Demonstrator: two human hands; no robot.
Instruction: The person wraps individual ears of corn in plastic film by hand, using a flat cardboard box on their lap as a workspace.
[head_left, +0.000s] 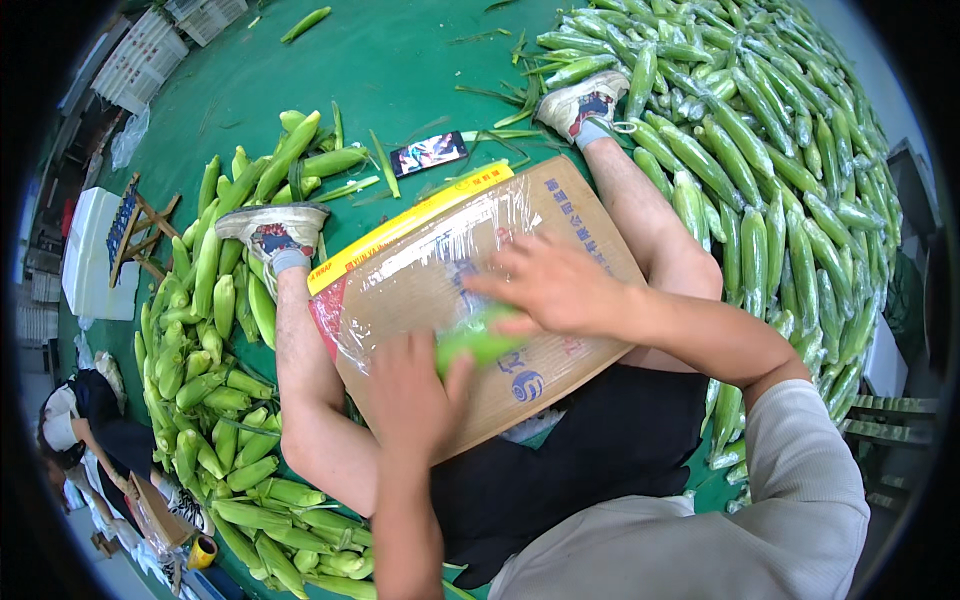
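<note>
A cardboard box or board (420, 307) lies across my thighs, with clear plastic film spread over its upper part. A yellow box of plastic wrap (409, 225) runs along its far edge. On the cardboard lies a green ear of corn in its husk (480, 337), blurred. My left hand (420, 390) is at the ear's left end, its fingers spread and blurred. My right hand (551, 285) reaches over the ear's right end and the film, fingers apart. Whether either hand grips the ear cannot be told.
Unwrapped corn ears (225, 397) are heaped at the left, and film-wrapped ears (757, 172) form a large pile at the right. A phone (429, 154) lies on the green floor beyond the cardboard. A wooden folding stool (139, 229) and another person (97, 435) are at the left.
</note>
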